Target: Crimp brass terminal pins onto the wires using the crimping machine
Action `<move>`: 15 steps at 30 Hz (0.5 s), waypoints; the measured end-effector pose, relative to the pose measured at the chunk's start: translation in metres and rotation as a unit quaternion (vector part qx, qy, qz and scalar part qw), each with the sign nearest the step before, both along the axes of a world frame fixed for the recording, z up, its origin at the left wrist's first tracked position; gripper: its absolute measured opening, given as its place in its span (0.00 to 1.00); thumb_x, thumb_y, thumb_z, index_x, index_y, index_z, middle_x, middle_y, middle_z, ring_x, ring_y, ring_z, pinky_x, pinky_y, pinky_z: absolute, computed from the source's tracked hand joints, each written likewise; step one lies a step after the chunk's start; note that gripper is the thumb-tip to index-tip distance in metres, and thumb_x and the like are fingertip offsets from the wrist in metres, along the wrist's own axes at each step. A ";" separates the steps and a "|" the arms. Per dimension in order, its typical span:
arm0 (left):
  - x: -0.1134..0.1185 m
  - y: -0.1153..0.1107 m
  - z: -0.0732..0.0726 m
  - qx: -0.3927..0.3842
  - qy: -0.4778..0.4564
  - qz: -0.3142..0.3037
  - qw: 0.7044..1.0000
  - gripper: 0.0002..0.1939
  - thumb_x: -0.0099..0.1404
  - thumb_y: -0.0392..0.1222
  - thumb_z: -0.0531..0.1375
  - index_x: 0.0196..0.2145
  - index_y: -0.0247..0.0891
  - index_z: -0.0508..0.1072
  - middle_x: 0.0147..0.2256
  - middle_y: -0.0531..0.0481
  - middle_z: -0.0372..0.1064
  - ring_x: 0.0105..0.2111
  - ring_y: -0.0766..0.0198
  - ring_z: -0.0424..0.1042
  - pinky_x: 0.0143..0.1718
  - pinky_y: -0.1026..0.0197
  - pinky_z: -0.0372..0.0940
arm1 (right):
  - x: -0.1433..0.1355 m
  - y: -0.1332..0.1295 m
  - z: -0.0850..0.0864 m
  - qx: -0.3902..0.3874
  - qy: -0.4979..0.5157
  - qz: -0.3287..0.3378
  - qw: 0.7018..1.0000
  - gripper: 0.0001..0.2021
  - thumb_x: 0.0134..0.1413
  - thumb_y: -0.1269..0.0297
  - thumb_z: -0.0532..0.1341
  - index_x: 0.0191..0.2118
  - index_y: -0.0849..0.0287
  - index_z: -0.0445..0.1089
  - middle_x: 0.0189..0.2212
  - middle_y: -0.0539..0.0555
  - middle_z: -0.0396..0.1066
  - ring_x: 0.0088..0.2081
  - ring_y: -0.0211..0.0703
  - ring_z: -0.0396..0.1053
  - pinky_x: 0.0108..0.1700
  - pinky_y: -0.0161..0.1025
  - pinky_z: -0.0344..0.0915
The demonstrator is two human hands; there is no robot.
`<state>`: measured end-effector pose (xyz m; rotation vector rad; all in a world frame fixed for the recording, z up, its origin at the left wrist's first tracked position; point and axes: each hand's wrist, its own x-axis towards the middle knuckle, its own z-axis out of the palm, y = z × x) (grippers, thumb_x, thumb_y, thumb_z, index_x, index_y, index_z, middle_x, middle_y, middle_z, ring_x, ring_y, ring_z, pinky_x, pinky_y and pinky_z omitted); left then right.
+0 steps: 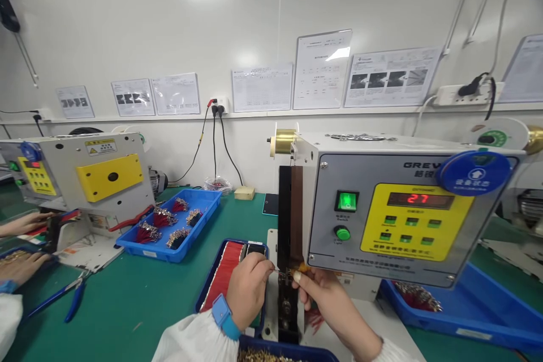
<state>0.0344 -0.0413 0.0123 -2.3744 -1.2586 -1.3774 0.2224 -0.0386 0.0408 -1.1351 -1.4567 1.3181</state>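
Green counter (165, 288), machine (339, 209) at two o'clock; left hand (250, 288) pinching thin lead (278, 271), right hand's (326, 294) grip I can't tell; best feed straight, fingertips clear.

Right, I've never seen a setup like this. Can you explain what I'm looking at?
It's one picture, from a camera on a person's head, looking forward and down. There's no robot: the person works bare-handed at a boxy machine whose display reads 27. The left hand seems to pinch a thin piece, too small to name; the right hand has its fingertips close by, their grip unclear.

On the green table, a blue tray holds small bundles, some red; a dark blue tray holds red material. Pliers lie further left. At the far left, another person's hands are at a similar machine.
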 end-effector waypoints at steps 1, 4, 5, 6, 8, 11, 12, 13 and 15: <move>0.000 0.000 0.000 -0.002 0.002 0.001 1.000 0.11 0.71 0.33 0.48 0.38 0.38 0.70 0.34 0.46 0.69 0.34 0.63 0.69 0.33 0.63 0.66 | 0.000 0.000 0.000 0.002 0.000 -0.002 1.000 0.21 0.44 0.42 0.62 0.25 0.57 0.64 0.15 0.45 0.64 0.17 0.36 0.61 0.24 0.37 0.59; 0.000 0.001 0.000 -0.006 0.010 -0.003 1.000 0.11 0.71 0.34 0.48 0.39 0.38 0.70 0.34 0.47 0.68 0.33 0.63 0.69 0.32 0.63 0.66 | 0.000 0.000 -0.001 0.003 0.000 -0.006 1.000 0.21 0.44 0.42 0.62 0.25 0.57 0.65 0.15 0.45 0.64 0.17 0.37 0.61 0.24 0.37 0.60; 0.000 0.001 0.000 -0.006 0.012 -0.004 1.000 0.11 0.71 0.34 0.48 0.39 0.38 0.70 0.34 0.47 0.68 0.33 0.63 0.69 0.32 0.63 0.66 | 0.000 0.000 -0.001 0.003 0.000 -0.006 1.000 0.21 0.44 0.42 0.62 0.25 0.57 0.65 0.15 0.45 0.64 0.17 0.37 0.61 0.24 0.37 0.60; 0.000 0.001 0.000 -0.006 0.012 -0.005 1.000 0.11 0.71 0.34 0.48 0.39 0.38 0.70 0.34 0.47 0.68 0.33 0.63 0.69 0.32 0.63 0.66 | 0.000 0.000 -0.002 0.002 0.000 -0.007 1.000 0.21 0.44 0.42 0.62 0.24 0.57 0.65 0.15 0.45 0.64 0.17 0.37 0.61 0.24 0.37 0.60; 0.001 0.001 0.001 -0.004 0.010 -0.007 1.000 0.11 0.71 0.33 0.48 0.39 0.38 0.70 0.34 0.47 0.68 0.34 0.63 0.69 0.33 0.63 0.67 | 0.000 0.000 -0.002 0.003 0.003 -0.009 1.000 0.21 0.44 0.42 0.62 0.24 0.57 0.65 0.15 0.45 0.64 0.17 0.36 0.61 0.23 0.36 0.60; 0.001 0.000 0.001 -0.004 0.010 -0.011 1.000 0.11 0.71 0.33 0.48 0.39 0.38 0.70 0.34 0.47 0.69 0.34 0.62 0.69 0.34 0.63 0.67 | 0.000 0.000 -0.004 0.006 0.005 -0.011 1.000 0.21 0.44 0.42 0.62 0.24 0.57 0.65 0.15 0.46 0.64 0.16 0.36 0.60 0.23 0.36 0.59; 0.001 0.000 0.001 -0.004 0.010 -0.010 1.000 0.11 0.71 0.33 0.48 0.39 0.38 0.70 0.35 0.47 0.69 0.34 0.62 0.69 0.34 0.62 0.67 | 0.000 0.001 -0.004 0.006 0.005 -0.011 1.000 0.21 0.44 0.42 0.62 0.24 0.57 0.65 0.15 0.46 0.64 0.16 0.36 0.60 0.23 0.36 0.59; 0.001 0.000 0.001 -0.005 0.010 -0.009 1.000 0.10 0.71 0.33 0.49 0.39 0.38 0.70 0.35 0.47 0.69 0.34 0.62 0.69 0.34 0.62 0.67 | 0.000 0.001 -0.005 0.006 0.003 -0.011 1.000 0.21 0.44 0.42 0.62 0.24 0.57 0.65 0.15 0.45 0.64 0.16 0.36 0.60 0.23 0.36 0.59; 0.000 0.000 0.001 -0.004 0.011 -0.008 1.000 0.10 0.71 0.34 0.49 0.39 0.38 0.70 0.35 0.47 0.69 0.34 0.62 0.69 0.34 0.62 0.67 | -0.001 0.000 -0.005 0.006 0.000 -0.009 1.000 0.20 0.44 0.42 0.62 0.25 0.57 0.65 0.16 0.46 0.65 0.16 0.36 0.60 0.23 0.36 0.59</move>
